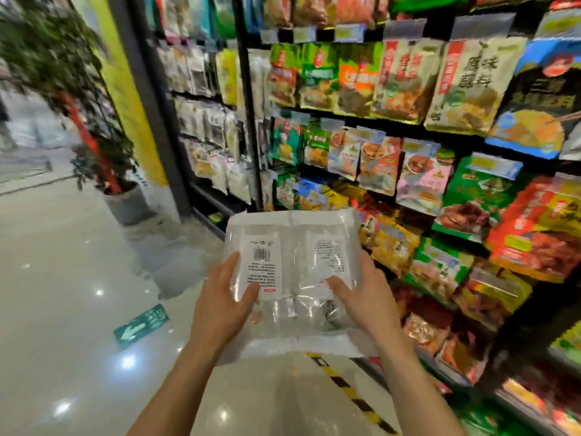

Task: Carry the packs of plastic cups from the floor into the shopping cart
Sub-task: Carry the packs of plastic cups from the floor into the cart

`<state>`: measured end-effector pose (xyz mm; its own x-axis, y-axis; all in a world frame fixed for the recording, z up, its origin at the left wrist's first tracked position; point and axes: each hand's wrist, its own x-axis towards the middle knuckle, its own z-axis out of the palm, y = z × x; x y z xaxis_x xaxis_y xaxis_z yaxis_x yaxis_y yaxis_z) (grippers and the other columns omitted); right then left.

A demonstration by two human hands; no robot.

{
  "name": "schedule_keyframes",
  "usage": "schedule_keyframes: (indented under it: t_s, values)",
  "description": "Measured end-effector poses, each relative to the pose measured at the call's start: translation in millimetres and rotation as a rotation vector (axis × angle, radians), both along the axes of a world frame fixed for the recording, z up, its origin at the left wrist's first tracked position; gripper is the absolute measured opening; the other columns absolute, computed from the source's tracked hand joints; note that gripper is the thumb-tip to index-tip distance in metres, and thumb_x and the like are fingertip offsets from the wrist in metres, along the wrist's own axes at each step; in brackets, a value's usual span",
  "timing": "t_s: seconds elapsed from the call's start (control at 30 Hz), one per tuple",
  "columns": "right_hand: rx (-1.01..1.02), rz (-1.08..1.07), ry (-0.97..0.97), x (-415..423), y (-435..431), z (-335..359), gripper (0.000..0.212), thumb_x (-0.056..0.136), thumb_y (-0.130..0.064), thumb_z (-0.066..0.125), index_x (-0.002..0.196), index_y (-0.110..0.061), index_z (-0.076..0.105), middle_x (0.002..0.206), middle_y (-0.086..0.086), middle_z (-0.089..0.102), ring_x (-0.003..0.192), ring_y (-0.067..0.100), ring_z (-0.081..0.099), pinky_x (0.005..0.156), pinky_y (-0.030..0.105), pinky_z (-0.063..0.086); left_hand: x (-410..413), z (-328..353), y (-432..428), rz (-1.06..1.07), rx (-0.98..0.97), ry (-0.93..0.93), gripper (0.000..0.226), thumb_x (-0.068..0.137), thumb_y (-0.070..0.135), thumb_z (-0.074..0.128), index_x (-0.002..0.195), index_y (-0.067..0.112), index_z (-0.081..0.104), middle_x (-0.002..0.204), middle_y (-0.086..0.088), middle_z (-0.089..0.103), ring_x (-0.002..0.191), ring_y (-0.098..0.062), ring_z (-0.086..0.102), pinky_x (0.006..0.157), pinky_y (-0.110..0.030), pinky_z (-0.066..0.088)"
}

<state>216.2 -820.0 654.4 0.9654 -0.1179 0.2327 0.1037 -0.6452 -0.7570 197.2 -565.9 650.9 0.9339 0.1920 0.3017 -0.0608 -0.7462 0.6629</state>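
Two clear packs of plastic cups [294,278] lie side by side in front of me, each with a white printed label on top. My left hand [221,302] grips the left edge, thumb on the barcode label. My right hand [364,294] grips the right edge, thumb on the right label. The packs are lifted well above the floor. No shopping cart is in view.
Shelves [408,127] full of snack bags run along the right. A potted plant [103,165] stands at the left by a yellow pillar [132,99]. The glossy floor carries a green arrow sticker [141,324] and a yellow-black striped tape line [349,391].
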Motion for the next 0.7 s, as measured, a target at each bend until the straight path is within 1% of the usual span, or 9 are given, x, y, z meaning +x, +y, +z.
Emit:
schedule_keyframes:
  t_s: [0.1,0.2,0.27,0.3,0.37,0.5,0.57,0.7]
  values:
    - [-0.013,0.111,0.000,25,77,2,0.075,0.080,-0.053,0.064,0.144,-0.041,0.028,0.120,-0.003,0.056,0.114,0.021,0.052,0.085,0.039,0.048,-8,4,71,0.120,-0.004,-0.003,0.068,0.088,0.039,0.066,0.148,0.027,0.036,0.142,-0.006,0.049,0.130,-0.023,0.044,0.102,-0.036,0.038]
    - [-0.026,0.202,-0.004,44,157,9,0.070,0.082,-0.052,0.063,0.143,-0.038,0.031,0.123,-0.002,0.052,0.118,0.021,0.049,0.088,0.038,0.047,-12,12,144,0.204,-0.006,-0.012,0.068,0.088,0.037,0.065,0.148,0.024,0.035,0.144,-0.007,0.047,0.135,-0.022,0.038,0.105,-0.034,0.034]
    - [-0.027,0.256,-0.027,54,211,14,0.065,0.082,-0.052,0.062,0.139,-0.037,0.033,0.125,-0.002,0.053,0.119,0.022,0.049,0.091,0.040,0.047,-15,16,194,0.258,-0.006,-0.017,0.069,0.089,0.039,0.064,0.149,0.024,0.034,0.146,-0.006,0.045,0.136,-0.022,0.036,0.107,-0.037,0.034]
    - [-0.039,0.279,-0.029,58,238,16,0.064,0.082,-0.053,0.061,0.138,-0.038,0.033,0.124,-0.003,0.054,0.119,0.022,0.049,0.091,0.042,0.048,-17,18,220,0.283,-0.003,-0.014,0.070,0.088,0.040,0.064,0.149,0.024,0.034,0.146,-0.006,0.045,0.136,-0.022,0.036,0.107,-0.037,0.035]
    - [-0.071,0.331,-0.043,64,291,22,0.067,0.082,-0.056,0.060,0.140,-0.039,0.030,0.125,-0.008,0.055,0.119,0.019,0.049,0.090,0.044,0.049,-22,23,269,0.332,-0.017,-0.018,0.072,0.087,0.045,0.063,0.149,0.025,0.033,0.147,-0.005,0.044,0.134,-0.020,0.038,0.104,-0.033,0.034]
    - [-0.142,0.443,-0.097,75,392,33,0.065,0.082,-0.056,0.060,0.139,-0.035,0.037,0.127,-0.010,0.056,0.118,0.018,0.051,0.083,0.038,0.047,-33,31,359,0.436,-0.068,-0.027,0.071,0.088,0.037,0.066,0.149,0.024,0.033,0.147,-0.004,0.043,0.136,-0.018,0.036,0.102,-0.029,0.032]
    - [-0.138,0.506,-0.088,81,437,35,0.064,0.082,-0.054,0.062,0.138,-0.036,0.039,0.126,-0.012,0.057,0.116,0.016,0.052,0.080,0.036,0.046,-38,31,398,0.486,-0.077,-0.021,0.071,0.088,0.037,0.065,0.150,0.023,0.033,0.147,-0.004,0.044,0.135,-0.018,0.037,0.100,-0.028,0.032]
    - [-0.108,0.612,-0.067,96,525,36,0.062,0.075,-0.064,0.057,0.131,-0.042,0.042,0.117,-0.013,0.061,0.110,0.017,0.055,0.083,0.042,0.051,-42,28,470,0.604,-0.106,-0.019,0.073,0.088,0.038,0.065,0.151,0.023,0.030,0.148,-0.004,0.042,0.136,-0.017,0.035,0.103,-0.029,0.031]
